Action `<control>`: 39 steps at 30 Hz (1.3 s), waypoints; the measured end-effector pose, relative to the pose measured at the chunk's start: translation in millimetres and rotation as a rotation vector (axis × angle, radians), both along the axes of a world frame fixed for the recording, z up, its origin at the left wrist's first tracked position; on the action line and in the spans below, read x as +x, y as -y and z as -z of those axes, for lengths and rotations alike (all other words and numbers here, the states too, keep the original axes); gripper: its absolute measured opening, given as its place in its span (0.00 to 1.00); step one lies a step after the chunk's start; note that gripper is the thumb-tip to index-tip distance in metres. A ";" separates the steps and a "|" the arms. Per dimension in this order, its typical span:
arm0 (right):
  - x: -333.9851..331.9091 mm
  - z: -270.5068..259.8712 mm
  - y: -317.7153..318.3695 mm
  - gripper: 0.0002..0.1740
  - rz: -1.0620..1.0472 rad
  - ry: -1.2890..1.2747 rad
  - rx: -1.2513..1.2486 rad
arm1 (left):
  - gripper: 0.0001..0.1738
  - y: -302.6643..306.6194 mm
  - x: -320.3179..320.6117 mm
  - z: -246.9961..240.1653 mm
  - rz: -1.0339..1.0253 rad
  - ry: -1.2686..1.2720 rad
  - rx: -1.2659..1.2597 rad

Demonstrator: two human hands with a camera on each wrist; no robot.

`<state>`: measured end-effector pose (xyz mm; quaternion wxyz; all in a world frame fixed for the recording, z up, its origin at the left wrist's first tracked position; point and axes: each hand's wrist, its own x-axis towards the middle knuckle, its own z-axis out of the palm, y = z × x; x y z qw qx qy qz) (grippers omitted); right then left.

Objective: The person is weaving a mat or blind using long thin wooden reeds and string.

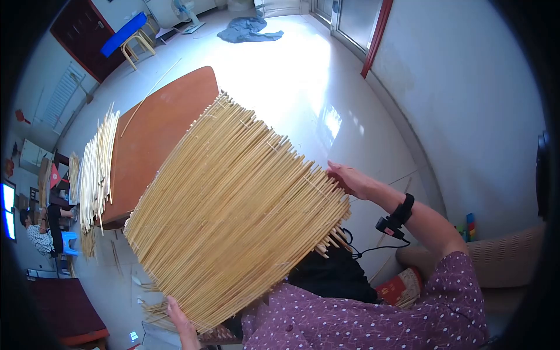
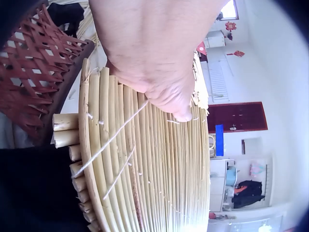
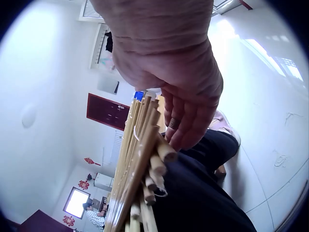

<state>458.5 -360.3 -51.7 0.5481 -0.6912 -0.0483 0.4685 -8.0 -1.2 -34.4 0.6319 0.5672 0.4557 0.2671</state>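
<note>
A wide mat of straw-coloured reed stalks [image 1: 233,210], tied with pale string, lies tilted across the lap in the head view. My left hand [image 1: 182,324] holds its near left edge, thumb on top and fingers hidden beneath. The left wrist view shows this thumb [image 2: 181,113] over the stalks, beside loose string ends [image 2: 113,135]. At the opposite edge, my right hand [image 1: 353,179] grips the mat. Its fingers [image 3: 190,121], one with a ring, curl under the cut stalk ends [image 3: 157,164] in the right wrist view.
A brown table [image 1: 166,111] stands beyond the mat, with a bundle of pale stalks [image 1: 96,169] along its left side and one long stalk across it. A white wall [image 1: 461,87] rises at right. Grey cloth [image 1: 248,29] lies on the floor. Another person [image 1: 41,233] sits far left.
</note>
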 end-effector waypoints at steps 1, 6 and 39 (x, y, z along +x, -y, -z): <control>-0.4 11.1 7.8 0.30 0.083 -0.059 0.082 | 0.31 2.4 1.5 0.5 0.000 -0.004 0.006; 3.5 28.6 28.6 0.29 0.309 -0.158 0.128 | 0.35 -0.8 20.0 11.7 -0.142 0.100 -0.133; -24.1 -32.9 -6.7 0.25 0.203 0.382 0.230 | 0.29 27.4 235.2 86.8 -0.167 0.462 -0.540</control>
